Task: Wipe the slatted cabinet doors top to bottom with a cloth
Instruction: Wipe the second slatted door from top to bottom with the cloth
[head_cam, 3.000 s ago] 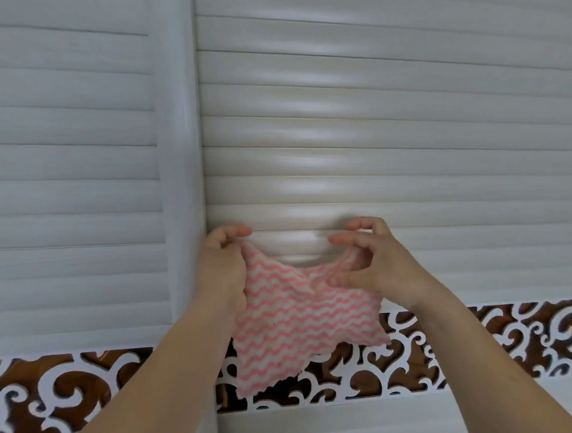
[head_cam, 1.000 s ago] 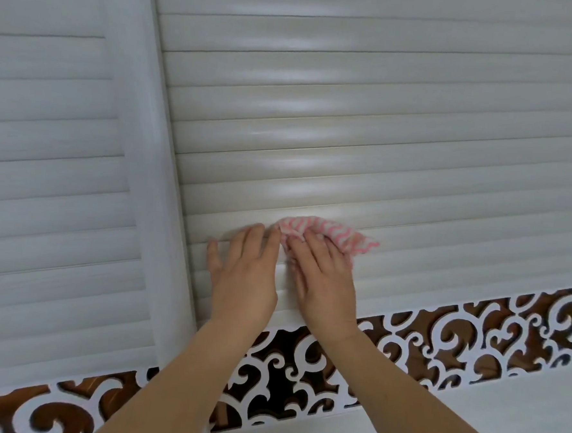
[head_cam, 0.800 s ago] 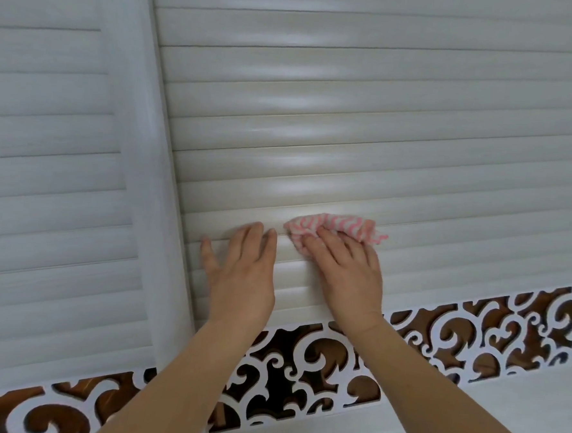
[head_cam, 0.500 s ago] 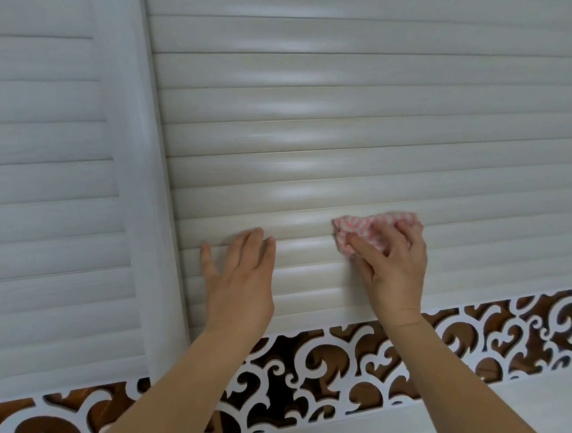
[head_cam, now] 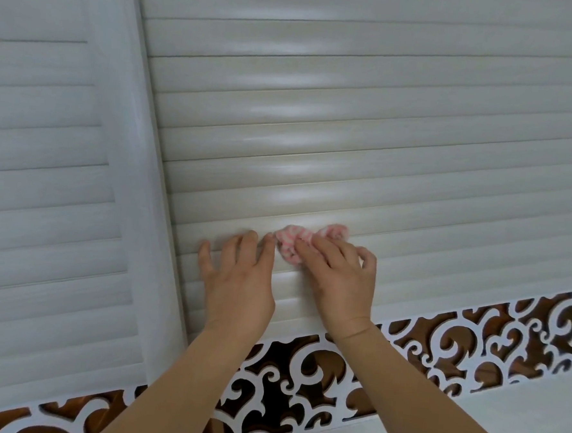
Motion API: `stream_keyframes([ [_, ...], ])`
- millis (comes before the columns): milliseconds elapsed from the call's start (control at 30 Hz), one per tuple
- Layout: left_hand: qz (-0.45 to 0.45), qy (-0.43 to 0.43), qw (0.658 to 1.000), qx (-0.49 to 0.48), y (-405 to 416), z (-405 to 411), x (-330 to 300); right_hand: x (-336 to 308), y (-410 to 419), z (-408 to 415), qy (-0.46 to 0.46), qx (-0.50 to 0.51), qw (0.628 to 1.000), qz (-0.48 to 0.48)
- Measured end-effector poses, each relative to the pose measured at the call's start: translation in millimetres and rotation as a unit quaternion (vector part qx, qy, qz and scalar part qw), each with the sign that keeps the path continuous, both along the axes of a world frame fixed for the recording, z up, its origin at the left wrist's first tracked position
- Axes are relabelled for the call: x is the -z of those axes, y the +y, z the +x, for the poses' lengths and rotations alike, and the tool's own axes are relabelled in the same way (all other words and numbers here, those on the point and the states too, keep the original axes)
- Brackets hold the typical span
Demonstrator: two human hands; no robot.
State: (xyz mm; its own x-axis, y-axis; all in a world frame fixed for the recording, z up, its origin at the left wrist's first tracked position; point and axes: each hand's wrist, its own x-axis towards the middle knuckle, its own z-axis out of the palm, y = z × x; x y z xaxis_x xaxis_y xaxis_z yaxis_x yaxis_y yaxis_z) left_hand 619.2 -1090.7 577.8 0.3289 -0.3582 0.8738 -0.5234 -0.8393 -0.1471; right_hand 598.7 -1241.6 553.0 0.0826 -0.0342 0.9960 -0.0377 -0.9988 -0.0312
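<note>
- Landmark: white post (head_cam: 140, 174) between the two slatted doors.
- Right door (head_cam: 367, 127), right of the post: pale slats, glare streaks down the middle.
- Left door (head_cam: 39, 167), left of the post: same kind of slats, no hand on it.
- Cloth (head_cam: 291, 241): pink-and-white, bunched up, pressed against a low slat of the right door, a fair way right of the post.
- Right hand (head_cam: 337, 279): on the cloth, fingers bent over it and pushing it into the slat; thumb side hidden, so whether it is a grip or only a press, cannot tell.
- Left hand (head_cam: 240, 280): between the post and the cloth, flat on the slats, fingers straight and slightly spread, holding nothing; its fingertips sit just beside the cloth's left edge.
- Fretwork strip (head_cam: 471, 341): white scrolls over brown, runs below both doors and under the post's foot; both forearms cross in front of it.
</note>
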Motion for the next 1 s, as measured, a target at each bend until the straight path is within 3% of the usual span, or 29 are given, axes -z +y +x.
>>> stream_keyframes([
  [133, 0.005, 0.009, 1.0, -0.011, -1, 1, 1, -1, -26, -6, 0.036, 0.013, 0.998, -0.051],
  [267, 0.031, 0.016, 0.999, -0.02, -3, 0, 1, 4, -45, -8, 0.143, -0.031, 0.986, 0.085],
  [400, 0.049, 0.013, 0.998, -0.03, -4, -1, 0, 5, -48, -13, 0.054, -0.04, 0.996, 0.054],
  [467, 0.051, 0.008, 0.998, -0.031, -4, 0, 1, -1, -38, -13, 0.015, -0.052, 0.993, 0.101],
  [533, 0.048, 0.0, 0.998, -0.03, -4, 1, 1, -7, -16, -11, 0.036, -0.004, 0.995, 0.091],
  [633, 0.036, -0.014, 0.999, -0.019, -2, 3, 1, -9, 12, -4, 0.086, -0.089, 0.992, 0.02],
  [733, 0.039, -0.024, 0.999, -0.023, 2, 6, 2, -25, 2, -13, 0.082, -0.124, 0.988, 0.034],
  [800, 0.047, -0.022, 0.998, -0.032, 3, 8, 3, -39, -21, -22, 0.026, -0.041, 0.995, 0.091],
  [900, 0.046, -0.024, 0.998, -0.023, 1, 8, 3, -47, -42, -25, -0.062, -0.044, 0.95, 0.304],
  [1000, 0.033, -0.028, 0.999, -0.016, -1, 8, 3, -41, -31, -3, -0.065, 0.021, 0.952, 0.297],
])
